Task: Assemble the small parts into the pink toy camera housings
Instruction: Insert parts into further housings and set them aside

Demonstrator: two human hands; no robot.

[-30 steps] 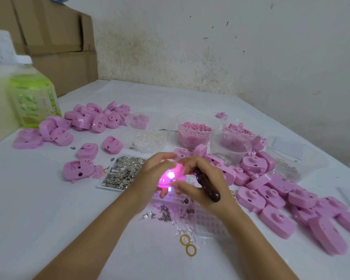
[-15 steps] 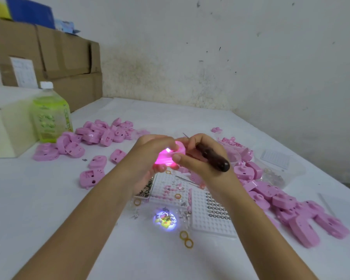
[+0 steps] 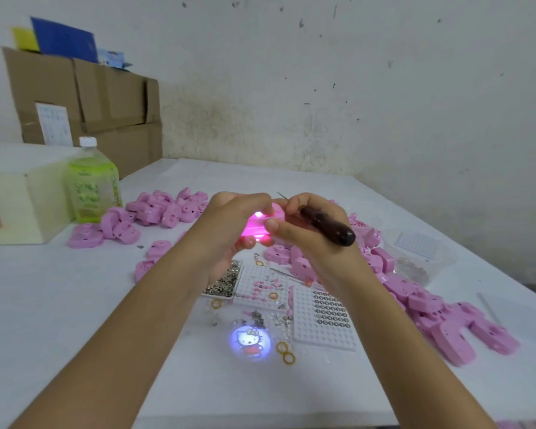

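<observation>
The lit pink plastic toy camera housing (image 3: 262, 226), pinched between left hand (image 3: 229, 224) and right hand (image 3: 304, 230), has risen above the white bench (image 3: 75, 305); its projected cartoon disc (image 3: 250, 341) is now sharp, suggesting a working unit. The right hand also grips a dark glossy-handled pick (image 3: 327, 226)

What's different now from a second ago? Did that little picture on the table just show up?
Yes. Both hands, left hand and right hand, lifted the glowing pink housing up off the table. A round cartoon-cat picture now shines sharply on the white table; it was a blur half a second ago and absent before. Unchanged: the right hand's hold on the dark-handled tool, and the piles of housings.
</observation>
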